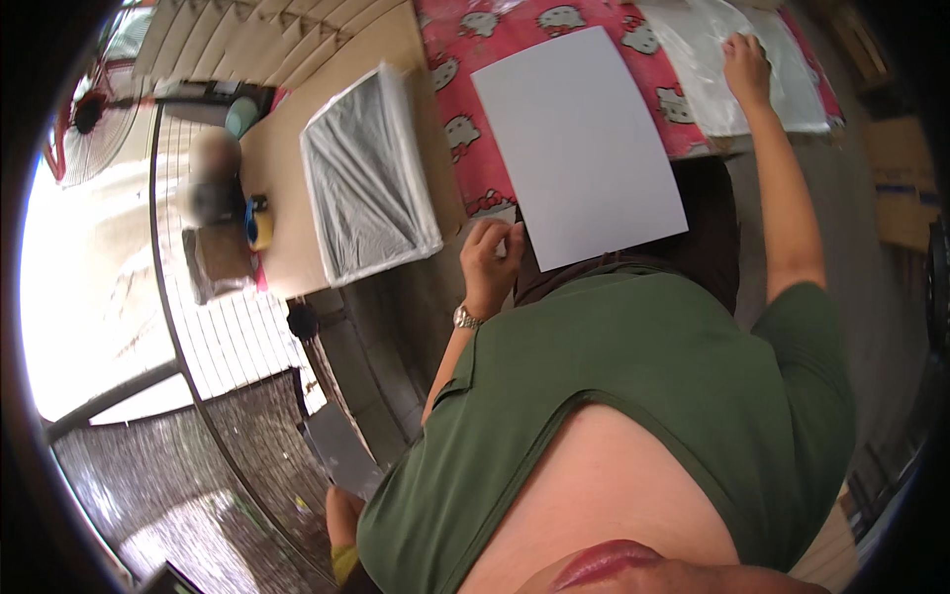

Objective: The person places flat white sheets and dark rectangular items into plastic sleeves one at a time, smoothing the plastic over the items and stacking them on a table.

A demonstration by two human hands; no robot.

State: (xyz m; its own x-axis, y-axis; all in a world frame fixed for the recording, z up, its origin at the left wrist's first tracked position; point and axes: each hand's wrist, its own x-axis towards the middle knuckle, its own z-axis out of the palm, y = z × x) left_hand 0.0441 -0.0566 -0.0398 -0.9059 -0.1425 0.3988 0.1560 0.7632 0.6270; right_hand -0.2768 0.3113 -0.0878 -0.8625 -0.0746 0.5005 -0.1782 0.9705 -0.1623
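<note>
A large white sheet [584, 148] lies over the pink patterned table cover [475, 59], its near end reaching past the table edge toward my body. My left hand [491, 262], with a watch on the wrist, is beside the sheet's near left corner. Its fingers are curled together, and whether anything is between them is hidden. Farther off on the right, my right hand [748, 71] rests on a pile of clear plastic bags [712, 99]. Its fingers are bent and closed on the top bag.
Left of the sheet, a grey stack wrapped in clear plastic [371, 183] lies on a brown board [282, 198]. Folded cardboard pieces [257, 40] stand behind it. A roll of tape [259, 223] and a fan [94, 124] are farther left. Another person's hand [343, 510] shows at lower left.
</note>
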